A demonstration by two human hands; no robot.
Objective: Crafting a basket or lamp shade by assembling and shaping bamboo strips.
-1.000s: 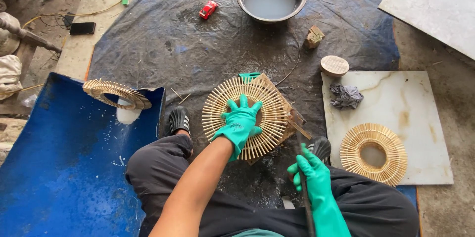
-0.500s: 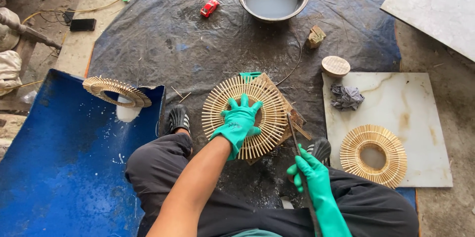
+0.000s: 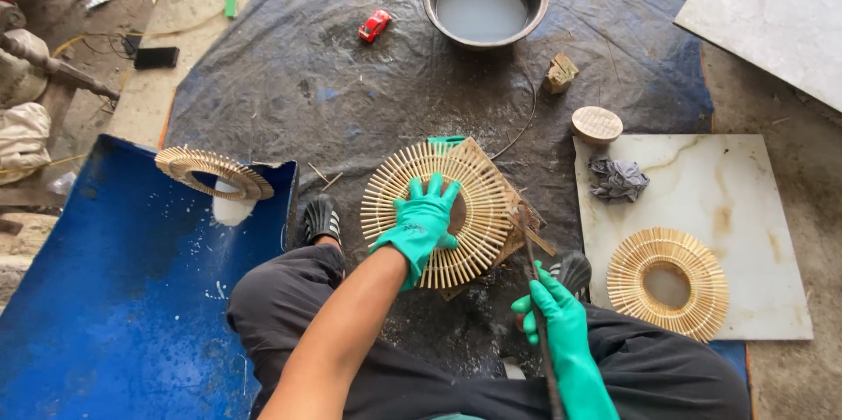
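Bamboo-stick ring, a round wreath of short pale sticks set radially about an open centre, lies flat on a small wooden board in the middle of a dark tarpaulin spread on the ground, directly in front of the seated person's knees. Head view: the left hand, in a green glove, rests palm-down on the ring with fingers spread flat across the sticks and over the central opening, pressing rather than gripping. The right hand, also green-gloved, is closed in a fist around a thin dark rod, whose upper end reaches the ring's right edge and the board. A metal basin holding cloudy liquid stands at the far edge of the tarpaulin, with a small red object to its left and a small wooden block to its right. A round wooden disc lies near the corner of a pale marble-patterned tile, which carries a crumpled grey rag and a second finished stick ring. A third stick ring sits on the upper edge of a blue sheet on the left. Black sandals show beside the knees.
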